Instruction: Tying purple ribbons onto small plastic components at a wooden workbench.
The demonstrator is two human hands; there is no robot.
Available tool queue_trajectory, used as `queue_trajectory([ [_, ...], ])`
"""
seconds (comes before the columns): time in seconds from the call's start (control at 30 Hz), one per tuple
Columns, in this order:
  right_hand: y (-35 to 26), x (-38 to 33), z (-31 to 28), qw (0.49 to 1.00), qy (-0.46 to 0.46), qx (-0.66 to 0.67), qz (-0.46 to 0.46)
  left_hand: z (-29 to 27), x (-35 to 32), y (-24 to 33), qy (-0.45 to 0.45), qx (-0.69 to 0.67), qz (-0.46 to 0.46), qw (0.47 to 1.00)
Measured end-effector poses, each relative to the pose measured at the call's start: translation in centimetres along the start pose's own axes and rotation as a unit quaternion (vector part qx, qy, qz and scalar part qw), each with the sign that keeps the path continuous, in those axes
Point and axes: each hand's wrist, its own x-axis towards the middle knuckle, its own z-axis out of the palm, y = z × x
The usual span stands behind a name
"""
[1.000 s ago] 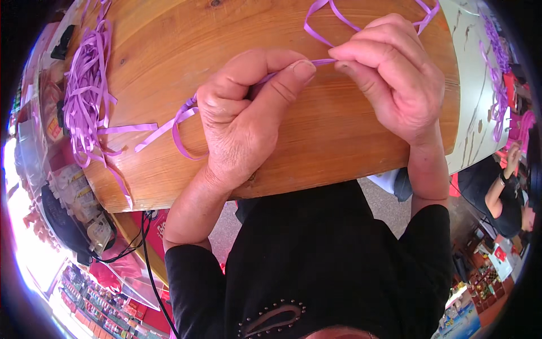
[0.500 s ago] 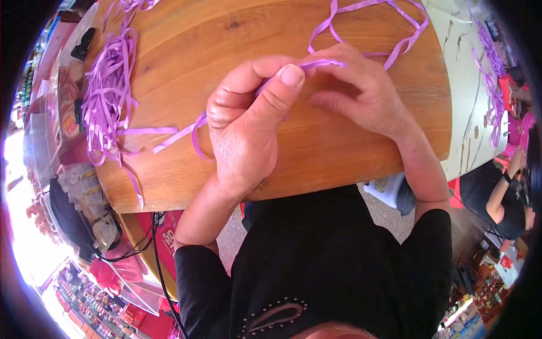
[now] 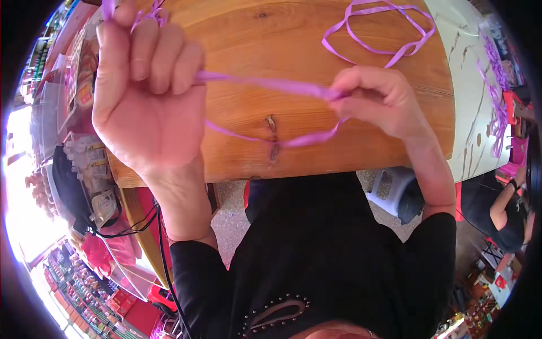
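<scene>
A flat purple ribbon (image 3: 265, 84) is stretched between my two hands above the wooden table. My left hand (image 3: 149, 96) is raised at the upper left, palm toward me, fingers curled over the ribbon; a bit of purple also shows at its thumb and fingertip. My right hand (image 3: 378, 99) pinches the ribbon between thumb and fingers on the right side. Below the taut stretch, a slack loop of ribbon (image 3: 307, 139) hangs between the hands. More purple ribbon (image 3: 420, 45) lies in loose loops at the far right of the table. The pile at the left is mostly hidden behind my left hand.
The wooden table (image 3: 248, 161) has a curved right edge beside a white marbled surface (image 3: 468, 130), where more purple ribbon (image 3: 498, 107) lies. A white plastic container (image 3: 387, 192) stands below the table. Another person's arm (image 3: 502, 206) shows at the right. Black cables (image 3: 161, 243) hang at the left.
My left hand has moved up and left, away from the right hand, drawing the ribbon out between them. My right hand has closed on the ribbon and shifted slightly down and right.
</scene>
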Motion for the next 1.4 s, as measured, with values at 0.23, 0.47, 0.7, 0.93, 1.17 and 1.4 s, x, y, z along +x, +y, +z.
queue_trajectory([
  [0.23, 0.6, -3.6, -2.9, 0.990, 0.131, -0.025, 0.035, -4.8, -1.4, 1.1, 0.053, -0.010, 0.020, 0.998],
  [0.47, 1.7, -3.4, -3.6, 0.982, 0.179, -0.065, 0.005, -10.8, -2.3, 3.7, 0.293, 0.280, 0.209, 0.890],
  [0.7, 1.3, -1.9, -1.7, 0.988, 0.131, -0.083, 0.007, -11.8, -1.7, 1.4, 0.326, 0.782, 0.423, 0.321],
  [0.93, -0.5, -0.1, 0.3, 0.983, 0.093, -0.148, -0.060, -2.9, -3.3, -10.8, -0.060, 0.582, 0.060, 0.809],
  [1.17, -0.9, -1.9, -1.5, 0.956, 0.145, -0.252, -0.033, -3.1, -2.9, -10.2, -0.013, 0.574, -0.001, 0.818],
  [1.4, 0.0, -1.7, -2.0, 0.947, 0.178, -0.264, -0.033, -6.3, -1.9, -5.8, -0.003, 0.801, 0.179, 0.572],
])
